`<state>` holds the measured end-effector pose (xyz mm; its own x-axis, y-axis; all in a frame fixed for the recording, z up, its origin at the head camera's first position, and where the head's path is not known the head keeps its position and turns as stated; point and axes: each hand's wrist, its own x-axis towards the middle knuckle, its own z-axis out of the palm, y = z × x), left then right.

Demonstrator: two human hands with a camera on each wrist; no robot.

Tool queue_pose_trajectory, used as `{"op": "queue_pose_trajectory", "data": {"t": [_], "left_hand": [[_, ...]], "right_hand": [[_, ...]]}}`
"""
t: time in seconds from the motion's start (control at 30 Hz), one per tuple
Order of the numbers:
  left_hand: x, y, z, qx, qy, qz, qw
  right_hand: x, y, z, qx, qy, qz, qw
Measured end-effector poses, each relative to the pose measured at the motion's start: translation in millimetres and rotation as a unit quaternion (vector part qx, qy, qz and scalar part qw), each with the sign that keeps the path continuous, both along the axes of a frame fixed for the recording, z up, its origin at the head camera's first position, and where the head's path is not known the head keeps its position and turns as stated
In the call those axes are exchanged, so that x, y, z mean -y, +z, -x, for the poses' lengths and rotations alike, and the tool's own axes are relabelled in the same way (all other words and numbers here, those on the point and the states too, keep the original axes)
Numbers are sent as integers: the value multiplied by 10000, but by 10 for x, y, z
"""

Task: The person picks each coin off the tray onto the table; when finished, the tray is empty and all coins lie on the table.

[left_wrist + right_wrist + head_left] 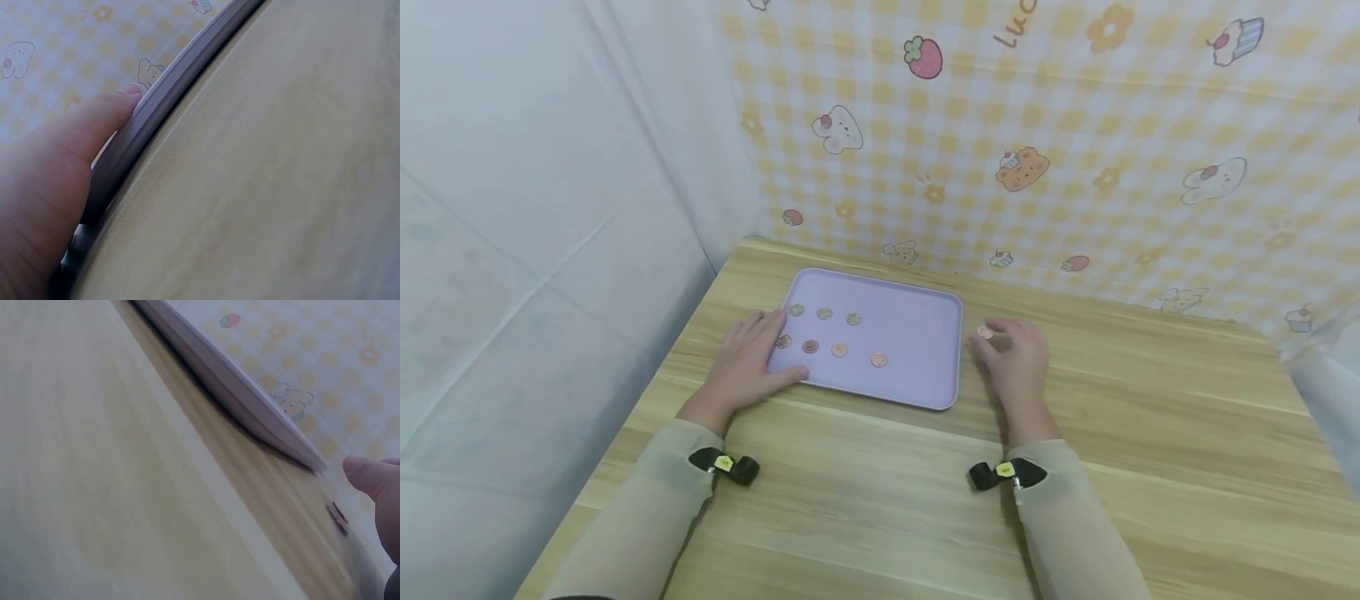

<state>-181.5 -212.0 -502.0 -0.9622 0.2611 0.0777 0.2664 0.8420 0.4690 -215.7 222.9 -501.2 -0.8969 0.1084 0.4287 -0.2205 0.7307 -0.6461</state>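
Lilac tray on wood table holds two rows of coins; left hand fingers spread, thumb on its rim. Right hand: thumb and finger parted round copper coin on table, just right of tray.

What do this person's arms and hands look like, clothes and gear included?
The left hand and right hand are bare, without gloves. Both arms wear long, plain, pale beige sleeves. At each wrist sits a small black gadget with a rounded end and a yellow label; its printing is too small to read.
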Motion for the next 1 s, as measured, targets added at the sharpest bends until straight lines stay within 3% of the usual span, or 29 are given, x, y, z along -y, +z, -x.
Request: {"op": "queue_pose_trajectory", "data": {"t": [0.47, 0.77, 1.0], "left_hand": [[8, 8, -6, -25, 22, -23, 10000], [-5, -12, 7, -13, 45, 5, 10000], [-19, -12, 28, 6, 55, 5, 10000]], "right_hand": [[-384, -5, -3, 304, -424, -142, 9985], [-466, 0, 28, 1261, -649, -122, 9898], [-509, 32, 61, 1502, -646, -255, 9862]]}}
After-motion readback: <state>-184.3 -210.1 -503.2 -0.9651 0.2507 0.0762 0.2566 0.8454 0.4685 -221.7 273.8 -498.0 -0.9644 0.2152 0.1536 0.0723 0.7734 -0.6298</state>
